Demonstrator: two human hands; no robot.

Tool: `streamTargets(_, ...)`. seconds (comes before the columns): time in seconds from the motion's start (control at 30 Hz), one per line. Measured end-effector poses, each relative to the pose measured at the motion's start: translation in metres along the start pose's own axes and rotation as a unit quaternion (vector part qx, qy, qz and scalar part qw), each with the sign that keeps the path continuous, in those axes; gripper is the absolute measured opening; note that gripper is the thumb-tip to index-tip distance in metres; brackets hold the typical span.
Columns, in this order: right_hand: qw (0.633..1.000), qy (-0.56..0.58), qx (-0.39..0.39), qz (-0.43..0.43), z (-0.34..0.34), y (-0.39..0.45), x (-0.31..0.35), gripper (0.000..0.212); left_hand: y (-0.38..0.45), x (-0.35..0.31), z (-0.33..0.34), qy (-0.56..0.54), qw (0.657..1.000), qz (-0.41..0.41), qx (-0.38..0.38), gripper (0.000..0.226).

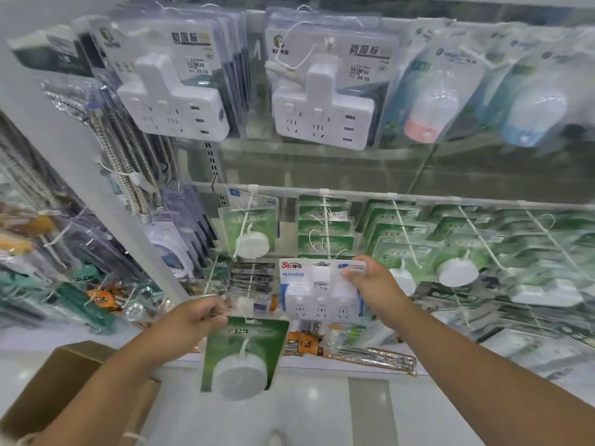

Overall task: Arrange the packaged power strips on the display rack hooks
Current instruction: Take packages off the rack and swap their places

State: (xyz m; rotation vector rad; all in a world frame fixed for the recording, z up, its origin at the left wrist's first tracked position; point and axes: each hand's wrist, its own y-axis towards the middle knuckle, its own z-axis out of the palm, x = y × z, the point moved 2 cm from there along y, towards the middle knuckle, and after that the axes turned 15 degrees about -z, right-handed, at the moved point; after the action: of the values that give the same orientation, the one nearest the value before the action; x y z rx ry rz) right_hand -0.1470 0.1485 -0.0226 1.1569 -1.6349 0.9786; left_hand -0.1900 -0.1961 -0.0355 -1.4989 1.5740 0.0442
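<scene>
My right hand [373, 284] grips the top right corner of a white and blue packaged socket adapter [318, 292] and holds it in front of the lower hooks. My left hand [196, 317] pinches the top of a green package with a round white plug [241, 358], which hangs below my fingers. Behind them a rail [354, 192] carries hooks with several green packages [325, 226]. Two stacks of white T-shaped power strip packs [174, 91] [328, 98] hang on the upper row.
Blister-packed night lights [431, 101] hang at the upper right. Metal hoses [128, 156] and tools fill the side rack on the left. A brown cardboard box [61, 391] stands on the floor at the lower left. Loose packages lie on the bottom shelf [354, 349].
</scene>
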Motion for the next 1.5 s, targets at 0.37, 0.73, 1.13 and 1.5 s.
streamTargets(0.37, 1.000, 0.021, -0.021, -0.007, -0.012, -0.010, 0.000, 0.001, -0.015, -0.046, 0.027, -0.151, 0.988, 0.003, 0.025, 0.026)
streamTargets(0.73, 0.998, 0.042, -0.032, -0.018, -0.018, -0.010, 0.010, 0.003, -0.021, -0.070, 0.029, -0.211, 0.976, 0.026, 0.038, 0.043)
streamTargets(1.13, 0.999, 0.017, 0.015, -0.023, 0.025, 0.002, 0.016, 0.005, -0.024, -0.025, 0.012, -0.230, 0.973, 0.008, -0.018, 0.026)
streamTargets(1.5, 0.997, -0.006, 0.071, -0.005, 0.108, 0.037, 0.017, 0.018, -0.023, 0.015, -0.022, -0.313, 0.948, -0.033, -0.054, 0.022)
